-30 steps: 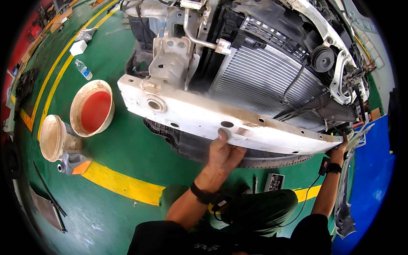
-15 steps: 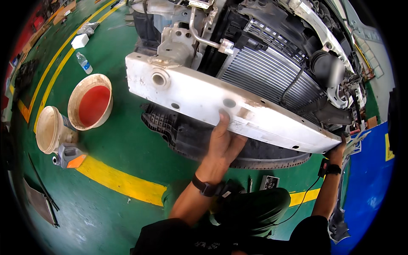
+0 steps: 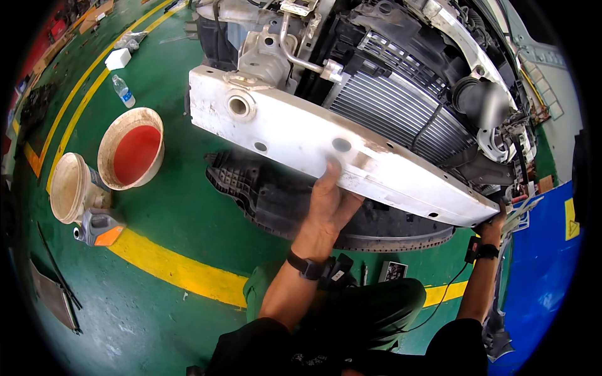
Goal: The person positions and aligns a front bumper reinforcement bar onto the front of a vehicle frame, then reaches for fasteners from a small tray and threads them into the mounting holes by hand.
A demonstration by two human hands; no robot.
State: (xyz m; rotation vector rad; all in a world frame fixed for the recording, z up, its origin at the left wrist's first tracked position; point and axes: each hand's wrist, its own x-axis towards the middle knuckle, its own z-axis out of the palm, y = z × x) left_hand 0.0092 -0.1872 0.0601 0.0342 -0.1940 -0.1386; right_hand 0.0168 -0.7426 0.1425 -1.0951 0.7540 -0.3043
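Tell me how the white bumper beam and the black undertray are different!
The bumper beam is white, while the undertray is black. The bumper beam's front is mostly smooth, with holes; the undertray has a toothed edge. The left hand and right hand hold the bumper beam; the undertray sits lower. Both are long.

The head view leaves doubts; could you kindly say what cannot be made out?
In the head view:
Left hand: non-thumb fingertips, hidden by the white beam.
Right hand: fingers mostly hidden at the beam's end.
Black disc: right side blurred.
Tray: contents too small to identify.
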